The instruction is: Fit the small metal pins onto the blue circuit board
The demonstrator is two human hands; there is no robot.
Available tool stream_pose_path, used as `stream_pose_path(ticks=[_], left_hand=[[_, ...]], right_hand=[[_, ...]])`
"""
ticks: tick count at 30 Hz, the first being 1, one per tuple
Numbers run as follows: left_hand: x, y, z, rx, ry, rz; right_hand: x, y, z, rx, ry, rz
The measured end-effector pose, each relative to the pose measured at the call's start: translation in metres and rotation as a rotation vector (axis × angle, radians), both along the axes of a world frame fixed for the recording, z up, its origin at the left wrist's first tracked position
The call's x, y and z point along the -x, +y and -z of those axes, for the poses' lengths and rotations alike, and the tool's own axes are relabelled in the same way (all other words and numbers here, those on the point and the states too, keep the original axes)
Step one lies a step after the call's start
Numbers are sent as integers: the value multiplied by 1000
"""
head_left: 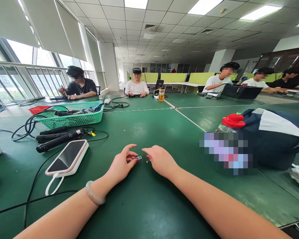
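Observation:
My left hand [123, 163], with a pale bangle [94, 193] at the wrist, pinches a small metallic piece [139, 158] between thumb and fingers; the piece is too small to name. Close to its right is my right hand [161, 161], closed on another tiny shiny piece [148, 161] whose end sticks out below the fingers. A narrow gap separates the two pieces. Both hands are low over the green table [144, 205]. The inner fingers of my right hand are hidden.
Left of my hands lie a phone [67, 157] with a white strap, black rod-shaped devices [61, 137], cables and a green basket [74, 114]. On the right stand a red-lidded bottle [233, 121] and a dark bag [271, 142]. Several people sit around the table beyond.

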State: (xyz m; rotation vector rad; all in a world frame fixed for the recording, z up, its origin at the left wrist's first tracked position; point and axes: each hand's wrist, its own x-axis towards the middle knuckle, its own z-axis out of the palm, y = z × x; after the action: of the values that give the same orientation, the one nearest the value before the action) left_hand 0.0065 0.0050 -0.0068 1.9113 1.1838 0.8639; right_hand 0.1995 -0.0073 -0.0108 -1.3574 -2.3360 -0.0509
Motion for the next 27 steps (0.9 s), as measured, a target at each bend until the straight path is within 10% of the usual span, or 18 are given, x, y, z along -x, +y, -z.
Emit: stream_pose_path(ticks=[6,27], left_hand=[[0,-1,2,-6,113,27],[-3,-2,5,-84,244,83]], right_hand=[[-24,7,-2,328,140,54],[-7,6,4,344,174,109]])
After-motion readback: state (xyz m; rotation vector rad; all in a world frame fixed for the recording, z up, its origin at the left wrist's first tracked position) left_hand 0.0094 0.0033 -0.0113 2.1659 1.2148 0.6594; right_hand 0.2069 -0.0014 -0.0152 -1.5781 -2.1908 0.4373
